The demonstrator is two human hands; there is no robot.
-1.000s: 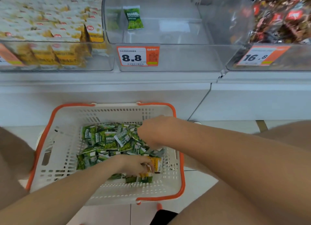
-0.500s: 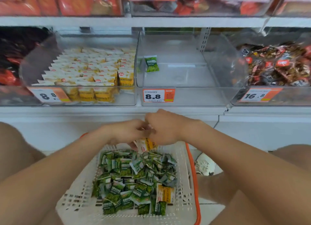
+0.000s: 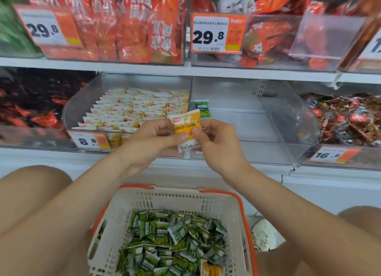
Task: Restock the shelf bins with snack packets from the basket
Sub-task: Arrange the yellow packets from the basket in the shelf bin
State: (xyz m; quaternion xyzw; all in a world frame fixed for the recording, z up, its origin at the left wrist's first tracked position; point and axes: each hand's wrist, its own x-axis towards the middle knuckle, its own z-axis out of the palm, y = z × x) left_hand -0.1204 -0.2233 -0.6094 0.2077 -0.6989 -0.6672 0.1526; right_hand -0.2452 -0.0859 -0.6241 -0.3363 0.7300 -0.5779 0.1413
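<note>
Up from the basket (image 3: 216,199) come both hands: left hand (image 3: 152,138) and right hand (image 3: 216,140) pinch one yellow packet (image 3: 186,126) before the yellow bin (image 3: 82,104). Middle bin (image 3: 278,110) holds one green packet (image 3: 202,108) (green pile (image 3: 173,242) waits, barely started).

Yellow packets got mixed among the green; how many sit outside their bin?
2. One yellow packet pinched between left hand and right hand; one in the basket, near edge, among green packets. More may be buried.
</note>
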